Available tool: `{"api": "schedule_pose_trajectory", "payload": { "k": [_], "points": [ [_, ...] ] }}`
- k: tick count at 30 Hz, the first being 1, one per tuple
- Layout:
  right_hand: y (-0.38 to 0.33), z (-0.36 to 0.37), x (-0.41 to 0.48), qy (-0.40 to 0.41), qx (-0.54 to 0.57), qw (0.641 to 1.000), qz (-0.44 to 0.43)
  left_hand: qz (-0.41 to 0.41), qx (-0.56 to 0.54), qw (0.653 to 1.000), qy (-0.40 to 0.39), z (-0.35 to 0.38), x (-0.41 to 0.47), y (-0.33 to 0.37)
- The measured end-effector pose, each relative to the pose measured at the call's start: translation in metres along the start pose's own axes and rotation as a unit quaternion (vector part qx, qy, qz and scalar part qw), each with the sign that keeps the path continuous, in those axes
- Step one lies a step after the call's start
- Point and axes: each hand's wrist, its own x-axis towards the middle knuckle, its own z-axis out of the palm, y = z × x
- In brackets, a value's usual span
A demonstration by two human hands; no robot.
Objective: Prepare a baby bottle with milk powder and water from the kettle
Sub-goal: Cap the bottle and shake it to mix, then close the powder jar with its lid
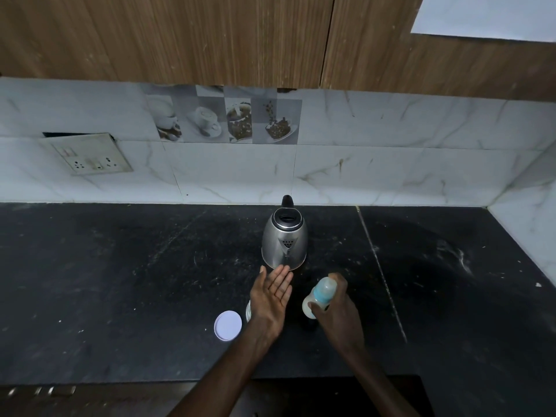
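The right hand [334, 299] grips the baby bottle [320, 296], tilted above the dark surface [120, 281]; the left hand [272, 293] is held open, palm up, near the kettle [285, 242].

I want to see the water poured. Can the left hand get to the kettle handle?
Probably yes. The left hand is open and empty, fingertips right by the kettle. But the handle is on the far side, so the hand must go over or round the kettle's body.
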Motion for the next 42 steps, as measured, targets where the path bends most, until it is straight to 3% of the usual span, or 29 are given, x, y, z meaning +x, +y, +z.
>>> {"api": "schedule_pose_trajectory", "payload": {
  "k": [6,8,11,15,20,28,33,38,42],
  "points": [
    [0.004,0.020,0.006,-0.033,-0.049,0.998,0.001,0.100,0.152,0.975,0.129,-0.031,0.003,0.015],
    [0.005,0.024,0.007,-0.043,-0.064,0.997,0.005,0.166,0.243,0.943,0.153,-0.046,-0.002,0.019],
    [0.007,0.028,0.009,-0.052,-0.072,0.996,0.010,0.234,0.402,0.869,0.171,-0.070,-0.006,0.024],
    [0.012,0.032,0.009,-0.068,-0.086,0.994,0.012,0.264,0.455,0.840,0.132,-0.083,-0.006,0.027],
    [0.015,0.036,0.008,-0.073,-0.098,0.992,0.016,0.330,0.588,0.738,0.021,-0.073,-0.007,0.015],
    [0.015,0.039,0.013,-0.082,-0.120,0.989,0.017,0.302,0.704,0.643,-0.014,-0.073,-0.003,0.000],
    [0.017,0.039,0.013,-0.084,-0.139,0.987,0.016,0.322,0.782,0.532,-0.034,-0.080,-0.004,-0.015],
    [0.016,0.038,0.011,-0.085,-0.143,0.986,0.021,0.373,0.794,0.477,-0.061,-0.084,-0.003,-0.022],
    [0.017,0.037,0.008,-0.081,-0.155,0.984,0.019,0.381,0.797,0.464,-0.072,-0.092,-0.003,-0.020]
  ]
}}
